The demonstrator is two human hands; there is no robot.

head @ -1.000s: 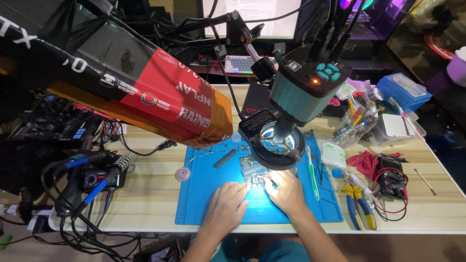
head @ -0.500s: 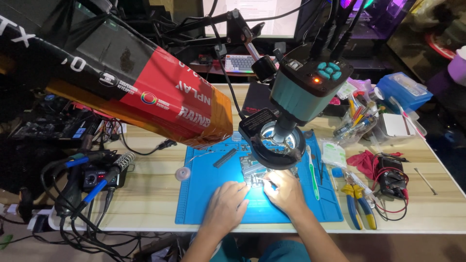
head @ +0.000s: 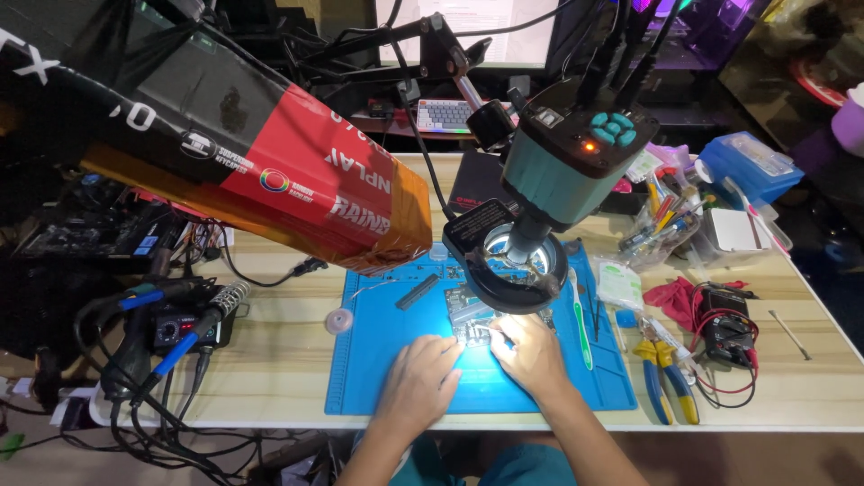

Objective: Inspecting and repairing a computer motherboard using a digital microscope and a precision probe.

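A person's two hands rest on a blue work mat (head: 378, 378) beneath a microscope (head: 567, 162) and its ring light (head: 513, 265). The left hand (head: 418, 382) lies flat with fingers loosely spread and grasping nothing, its fingertips just short of a small circuit board (head: 470, 315). The right hand (head: 531, 355) has fingers curled, pinching what looks like a thin tool whose tip touches the board just beyond the fingertips; pliers (head: 666, 378) lie well apart to the right.

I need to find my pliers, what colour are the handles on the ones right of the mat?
Blue and yellow handles on the pliers, seen in the head view.
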